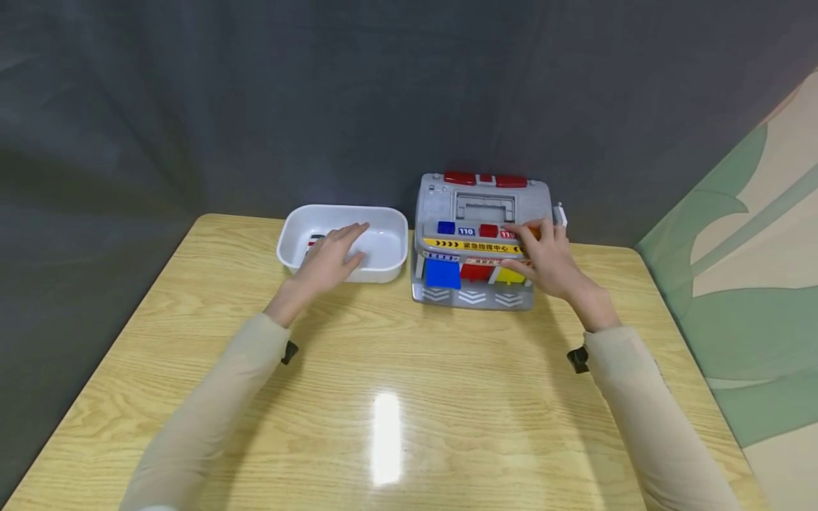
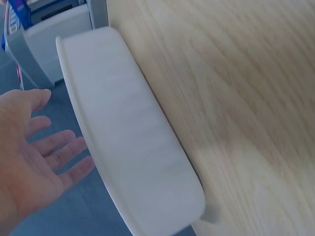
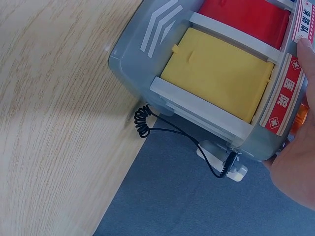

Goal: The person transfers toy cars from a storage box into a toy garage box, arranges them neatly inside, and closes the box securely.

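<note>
A grey toy garage (image 1: 441, 202) stands at the back of the table, with a blue door (image 1: 443, 274), a red door (image 3: 246, 19) and a yellow door (image 3: 216, 73). The blue door juts forward. My right hand (image 1: 551, 261) grips the garage's front right roof edge, thumb on the front sign strip and fingers on top; it covers the rightmost button. My left hand (image 1: 329, 261) hovers over the white tub (image 1: 390, 273), fingers loosely spread and holding nothing. In the tub lies a small black, white and red thing (image 1: 314, 241), partly hidden by that hand.
A white handset (image 3: 221, 164) on a coiled black cord hangs at the garage's right side. Behind the wooden table (image 1: 319, 397) hangs a dark curtain (image 1: 319, 99). To the right is a green and beige patterned surface (image 1: 754, 284).
</note>
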`<state>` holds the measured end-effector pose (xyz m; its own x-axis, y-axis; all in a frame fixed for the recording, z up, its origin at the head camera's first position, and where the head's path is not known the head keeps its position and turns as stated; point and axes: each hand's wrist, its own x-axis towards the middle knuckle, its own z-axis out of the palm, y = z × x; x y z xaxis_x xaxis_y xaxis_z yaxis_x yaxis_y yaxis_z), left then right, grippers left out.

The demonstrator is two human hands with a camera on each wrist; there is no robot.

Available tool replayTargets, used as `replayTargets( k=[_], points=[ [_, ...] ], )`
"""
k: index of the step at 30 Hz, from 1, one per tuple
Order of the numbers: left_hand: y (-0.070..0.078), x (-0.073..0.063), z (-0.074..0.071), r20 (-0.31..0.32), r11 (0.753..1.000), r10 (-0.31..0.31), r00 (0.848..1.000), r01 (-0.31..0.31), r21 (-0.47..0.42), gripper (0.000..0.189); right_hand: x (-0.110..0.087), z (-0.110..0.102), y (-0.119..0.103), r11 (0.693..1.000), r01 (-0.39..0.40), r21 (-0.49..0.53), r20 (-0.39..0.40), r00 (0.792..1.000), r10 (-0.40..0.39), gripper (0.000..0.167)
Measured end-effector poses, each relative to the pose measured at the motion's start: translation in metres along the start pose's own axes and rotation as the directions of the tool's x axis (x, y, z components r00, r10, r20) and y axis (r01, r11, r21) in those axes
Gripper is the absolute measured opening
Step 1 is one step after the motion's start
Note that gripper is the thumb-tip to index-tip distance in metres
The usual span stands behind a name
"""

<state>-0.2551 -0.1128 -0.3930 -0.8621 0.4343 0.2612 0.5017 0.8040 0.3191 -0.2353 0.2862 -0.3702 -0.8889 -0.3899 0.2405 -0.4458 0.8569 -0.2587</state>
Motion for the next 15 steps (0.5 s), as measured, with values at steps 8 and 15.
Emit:
replayTargets(
  k=[8,15],
  points=[
    [-0.018,-0.004,-0.012,-0.041,0.979,-0.159,0.986,0.152,-0.137,0.046,0.000,0.001,0.001,1.000,0.005,0.001,0.000,1.000,-0.005,0.065],
    [-0.030,-0.003,-0.023,0.016,0.935,-0.301,0.954,0.298,-0.191,0.041,-0.002,0.001,-0.001,1.000,0.021,-0.010,-0.010,1.000,-0.021,0.065]
  ],
)
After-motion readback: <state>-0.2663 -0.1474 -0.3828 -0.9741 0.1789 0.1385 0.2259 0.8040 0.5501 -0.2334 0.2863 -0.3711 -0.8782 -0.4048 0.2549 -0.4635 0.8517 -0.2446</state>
